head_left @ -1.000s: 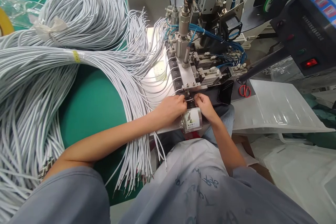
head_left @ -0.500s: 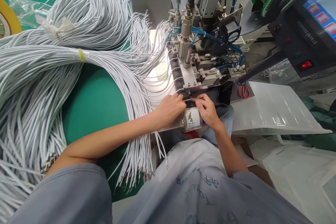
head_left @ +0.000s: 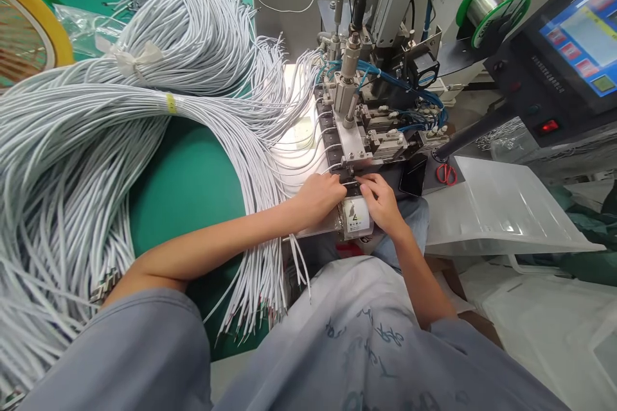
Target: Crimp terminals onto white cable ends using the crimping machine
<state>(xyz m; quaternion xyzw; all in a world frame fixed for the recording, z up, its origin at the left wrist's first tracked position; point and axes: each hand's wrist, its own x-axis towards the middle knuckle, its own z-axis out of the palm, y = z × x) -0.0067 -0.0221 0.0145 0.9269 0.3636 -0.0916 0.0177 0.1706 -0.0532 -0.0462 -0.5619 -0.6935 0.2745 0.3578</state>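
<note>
My left hand (head_left: pixel 321 198) and my right hand (head_left: pixel 380 199) meet at the front of a small machine fixture (head_left: pixel 354 154). Both hands are closed in a pinch on a thin white wire (head_left: pixel 351 181) that lies across the fixture's black front block. Below the hands sits a small cylinder with a yellow warning label (head_left: pixel 357 215). Large bundles of white wires (head_left: pixel 120 109) spread over the green table (head_left: pixel 187 186) to my left, some ends running up to the fixture.
The machine has blue air hoses (head_left: pixel 405 87), a pneumatic cylinder (head_left: pixel 349 70) and a green solder spool (head_left: pixel 489 6). A control panel with a touchscreen (head_left: pixel 576 45) stands at the right. Red scissors (head_left: pixel 446 173) and a white plastic tray (head_left: pixel 506 205) lie right of the fixture.
The camera has tilted up a little, so everything sits slightly lower and further right. Both hands stay pinched on the wire at the fixture, with the right fingers shifted slightly.
</note>
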